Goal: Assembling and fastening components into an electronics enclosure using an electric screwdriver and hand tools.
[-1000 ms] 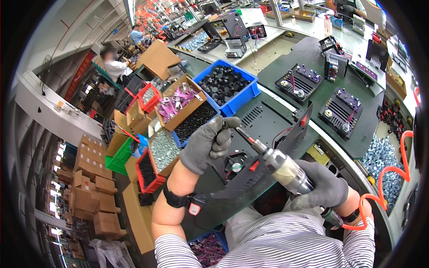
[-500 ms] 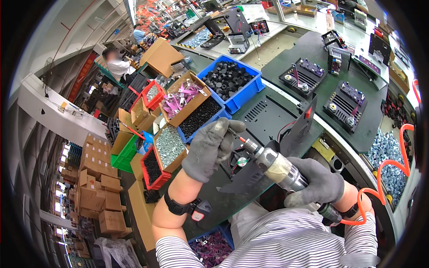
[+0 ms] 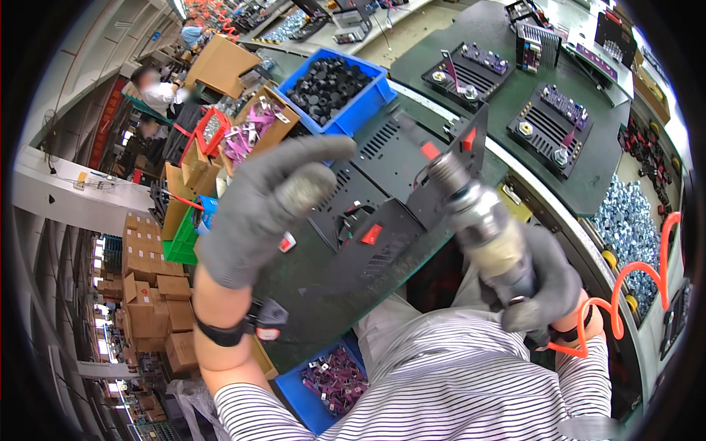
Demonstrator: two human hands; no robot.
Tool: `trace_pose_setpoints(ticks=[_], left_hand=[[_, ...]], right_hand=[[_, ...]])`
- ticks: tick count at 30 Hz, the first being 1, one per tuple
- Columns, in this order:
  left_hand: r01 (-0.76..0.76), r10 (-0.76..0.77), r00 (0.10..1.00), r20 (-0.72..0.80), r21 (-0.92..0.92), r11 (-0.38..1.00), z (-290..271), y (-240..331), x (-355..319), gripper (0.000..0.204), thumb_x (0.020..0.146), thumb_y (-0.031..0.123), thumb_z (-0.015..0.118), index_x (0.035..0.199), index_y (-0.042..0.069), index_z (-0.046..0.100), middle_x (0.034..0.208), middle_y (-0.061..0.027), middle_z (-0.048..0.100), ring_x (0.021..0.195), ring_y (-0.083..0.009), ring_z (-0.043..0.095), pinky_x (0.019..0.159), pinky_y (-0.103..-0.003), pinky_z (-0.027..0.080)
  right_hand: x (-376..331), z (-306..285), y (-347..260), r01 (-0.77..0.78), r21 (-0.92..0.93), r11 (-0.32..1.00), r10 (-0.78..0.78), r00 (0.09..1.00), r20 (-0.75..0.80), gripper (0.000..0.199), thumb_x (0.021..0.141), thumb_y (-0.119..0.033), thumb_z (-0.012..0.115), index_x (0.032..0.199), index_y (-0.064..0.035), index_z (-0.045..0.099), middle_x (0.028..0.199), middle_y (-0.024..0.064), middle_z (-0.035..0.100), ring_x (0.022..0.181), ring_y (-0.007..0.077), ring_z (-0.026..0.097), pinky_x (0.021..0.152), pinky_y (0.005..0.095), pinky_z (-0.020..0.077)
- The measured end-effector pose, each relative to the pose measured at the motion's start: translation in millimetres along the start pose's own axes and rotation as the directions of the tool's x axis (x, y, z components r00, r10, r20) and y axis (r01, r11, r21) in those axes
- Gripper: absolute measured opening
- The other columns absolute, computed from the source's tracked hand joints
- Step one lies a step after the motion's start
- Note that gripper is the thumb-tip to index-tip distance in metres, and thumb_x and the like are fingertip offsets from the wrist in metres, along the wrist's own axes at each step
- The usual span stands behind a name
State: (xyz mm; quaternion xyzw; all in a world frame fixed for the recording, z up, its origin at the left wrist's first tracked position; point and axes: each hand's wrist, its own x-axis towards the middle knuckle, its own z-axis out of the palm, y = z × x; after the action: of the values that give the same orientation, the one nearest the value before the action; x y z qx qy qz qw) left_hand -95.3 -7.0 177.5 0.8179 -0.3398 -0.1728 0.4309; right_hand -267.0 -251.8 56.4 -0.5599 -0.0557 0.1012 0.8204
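Left glove: your left hand [image 3: 265, 206], in matte grey knit with a smooth-looking coating, holds its forefinger long and rounded above the thumb, a narrow gap between them; whether the folded fingers hold anything, you cannot tell
Right glove: your right hand [image 3: 548, 283] wraps firmly around the power driver [image 3: 485, 228]
Driver: thick cylinder, worn metal collar, pale band round the body, red at the blurred nose, raised in front of the black chassis
Hose: glossy orange coil [image 3: 640, 275] beside your right forearm
Chassis: black chassis [image 3: 401, 176] of flat sheet metal, with rows of slots, lying on the green bench [image 3: 316, 309]
Bin: smooth blue plastic bin [image 3: 379, 103] heaped with round black caps
Change: half a second ago your left fingertips were at the driver's nose; now they are well apart, and the driver looks larger and tilts more upright
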Motion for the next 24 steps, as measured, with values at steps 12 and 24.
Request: trace_pose_setpoints(ticks=[12, 24], left_hand=[[-0.082, -0.442, 0.836, 0.325, 0.871, 0.485, 78, 16, 89, 0.044, 0.080, 0.036, 0.070, 0.108, 0.002, 0.069, 0.080, -0.0132, 0.069, 0.066, -0.0231, 0.065, 0.067, -0.035, 0.052], [0.061, -0.635, 0.666, 0.391, 0.821, 0.568, 76, -3, 109, 0.047, 0.082, 0.034, 0.070, 0.110, -0.004, 0.066, 0.091, -0.0171, 0.071, 0.082, -0.0269, 0.069, 0.077, -0.035, 0.054]], right_hand=[[-69, -51, 32, -0.214, -0.011, 0.977, 0.201, 0.931, -0.304, 0.086, 0.054, -0.030, 0.091, 0.124, 0.0045, 0.053, 0.080, 0.0020, 0.061, 0.067, 0.0089, 0.056, 0.062, 0.0236, 0.0460], [-48, -65, 64, -0.172, -0.211, 0.962, 0.167, 0.985, -0.045, 0.061, 0.069, -0.025, 0.084, 0.118, -0.0005, 0.058, 0.088, 0.0036, 0.059, 0.077, 0.0128, 0.055, 0.072, 0.0292, 0.0481]])
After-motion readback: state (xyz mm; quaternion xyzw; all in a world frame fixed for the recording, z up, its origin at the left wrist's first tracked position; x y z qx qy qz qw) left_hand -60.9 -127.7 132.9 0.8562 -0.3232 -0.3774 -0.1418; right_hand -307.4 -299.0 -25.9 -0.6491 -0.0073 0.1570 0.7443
